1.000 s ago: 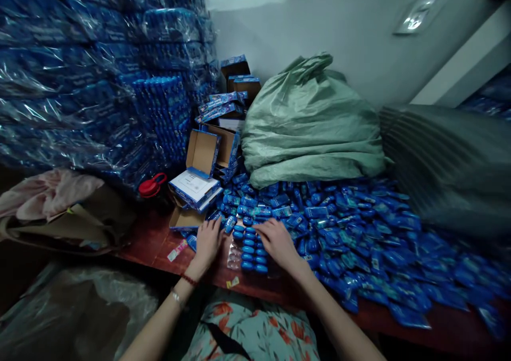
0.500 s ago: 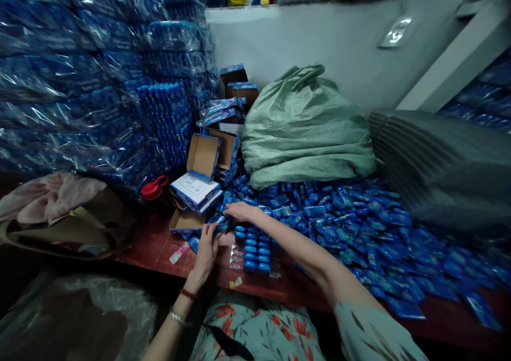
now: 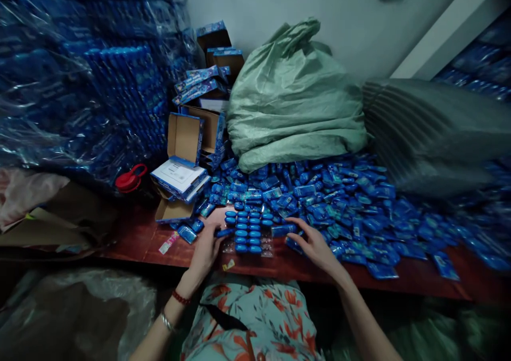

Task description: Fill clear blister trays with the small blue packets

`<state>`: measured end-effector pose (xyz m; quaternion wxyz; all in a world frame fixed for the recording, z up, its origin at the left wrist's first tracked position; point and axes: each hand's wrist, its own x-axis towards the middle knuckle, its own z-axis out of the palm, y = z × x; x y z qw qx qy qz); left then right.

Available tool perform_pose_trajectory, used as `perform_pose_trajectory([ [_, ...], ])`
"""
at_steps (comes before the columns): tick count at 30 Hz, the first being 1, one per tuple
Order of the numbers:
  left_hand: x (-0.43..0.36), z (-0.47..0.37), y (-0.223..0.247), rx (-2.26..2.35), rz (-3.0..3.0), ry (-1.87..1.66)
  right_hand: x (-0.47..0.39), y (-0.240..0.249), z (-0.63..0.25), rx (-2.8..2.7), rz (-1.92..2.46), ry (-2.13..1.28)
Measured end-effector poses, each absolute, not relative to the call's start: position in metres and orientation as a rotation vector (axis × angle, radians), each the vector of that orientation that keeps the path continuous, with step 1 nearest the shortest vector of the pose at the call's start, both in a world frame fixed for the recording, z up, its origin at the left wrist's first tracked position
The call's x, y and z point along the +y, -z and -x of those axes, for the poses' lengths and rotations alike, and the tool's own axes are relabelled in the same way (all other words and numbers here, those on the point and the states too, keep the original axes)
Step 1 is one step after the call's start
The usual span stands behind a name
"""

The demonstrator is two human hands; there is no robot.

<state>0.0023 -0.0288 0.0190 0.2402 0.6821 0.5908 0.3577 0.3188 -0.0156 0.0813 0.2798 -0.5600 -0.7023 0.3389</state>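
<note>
On the table in front of me lies a clear plastic tray (image 3: 267, 249) with rows of glossy blue oval pieces (image 3: 248, 234). At its left edge, my left hand (image 3: 205, 252) pinches a small blue wrapped piece (image 3: 224, 233). My right hand (image 3: 313, 244) is on the other side, thumb and fingers closed around a flat blue packet (image 3: 282, 230) beside the tray. A second blue packet (image 3: 296, 240) lies by the right thumb. Several loose blue packets (image 3: 187, 233) rest left of my left hand.
A large heap of blue packets (image 3: 351, 212) spreads to the right, below a green sack (image 3: 295, 105). Open cardboard boxes (image 3: 186, 137) and a red-lidded container (image 3: 130, 180) stand left. Plastic-wrapped blue stacks (image 3: 120, 84) rise behind. Grey foam sheets (image 3: 423, 137) lie right.
My view has tilted down. My right hand has moved from the packets near the boxes to the tray's right side. More blue pieces now sit in the tray's outer columns.
</note>
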Motion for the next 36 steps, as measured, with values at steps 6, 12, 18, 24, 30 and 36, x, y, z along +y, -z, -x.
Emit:
perform_pose_trajectory([
  [6, -0.016, 0.004, -0.013, 1.548, -2.303, -0.871, -0.023, -0.041, -0.296, -2.042, 1.402, -0.563],
  [12, -0.006, 0.012, -0.025, 1.26, -2.572, -0.755, -0.007, -0.061, -0.288, -2.672, 1.227, -0.048],
  [18, 0.002, 0.005, -0.033, 1.152, -2.711, -0.473, -0.002, -0.076, -0.272, -2.923, 1.086, 0.197],
  [24, -0.002, -0.001, -0.021, 1.317, -2.708, -0.515, -0.001, -0.061, -0.26, -2.911, 1.186, 0.271],
  [30, -0.028, -0.015, -0.011, 1.702, -2.496, -0.716, -0.016, -0.043, -0.272, -2.495, 1.307, 0.141],
  [36, -0.034, 0.041, -0.019, 2.343, -1.751, -1.06, 0.005, -0.067, -0.305, -2.043, 1.724, 0.163],
])
